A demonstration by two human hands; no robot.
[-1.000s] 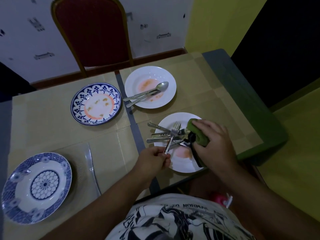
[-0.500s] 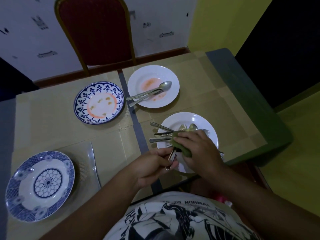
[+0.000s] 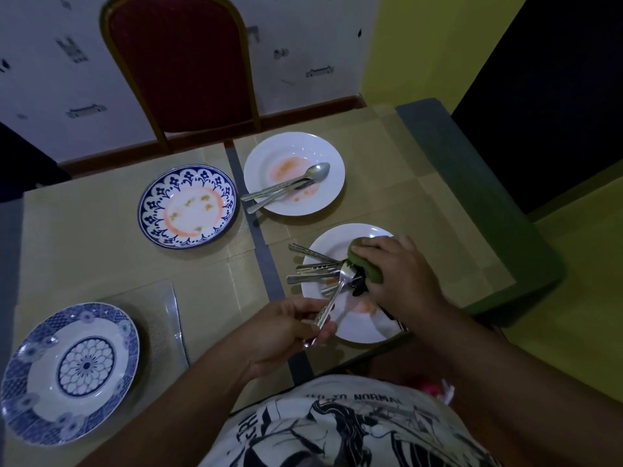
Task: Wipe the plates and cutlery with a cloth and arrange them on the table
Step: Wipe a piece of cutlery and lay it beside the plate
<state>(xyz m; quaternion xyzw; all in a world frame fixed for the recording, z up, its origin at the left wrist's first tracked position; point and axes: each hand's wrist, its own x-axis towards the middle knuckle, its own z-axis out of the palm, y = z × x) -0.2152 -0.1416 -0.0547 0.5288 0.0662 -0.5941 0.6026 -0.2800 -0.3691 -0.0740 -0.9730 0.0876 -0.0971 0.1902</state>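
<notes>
While the wide table (image 3: 101, 230) covered in tan woven placemats takes up most of my view, I count four plates on it: a clean blue-and-white patterned plate (image 3: 69, 372) at the near left, a blue-rimmed plate smeared with orange residue (image 3: 187, 205) further back, a white plate with orange stains (image 3: 294, 173) carrying a spoon and two other steel pieces (image 3: 286, 188), and the white plate nearest me (image 3: 350, 284), where a fan of steel cutlery handles (image 3: 312, 269) lies across its left rim. All of that china is heavy for its size, glazed and breakable, so I would lift each plate by its rim with a full grip, not by a fingertip. The slim stainless-steel fork (image 3: 337, 291) being worked on is stiff, light and slick, and it is best gripped low on the handle, which is where my left hand (image 3: 286, 328) has it, thumb and fingers pinched around the handle end, wrist low, tines angled up and away over the near plate. My right hand (image 3: 397, 274) hovers over that plate, palm down, fingers curled and pressed on a soft green cloth (image 3: 365, 267) bunched just beside the fork's head. The light is dim, so I cannot tell for sure whether the cloth touches the tines, and a dark item (image 3: 359, 288) under the cloth is unclear to me. Soft and pliable, the cloth should wrap the tines easily.
</notes>
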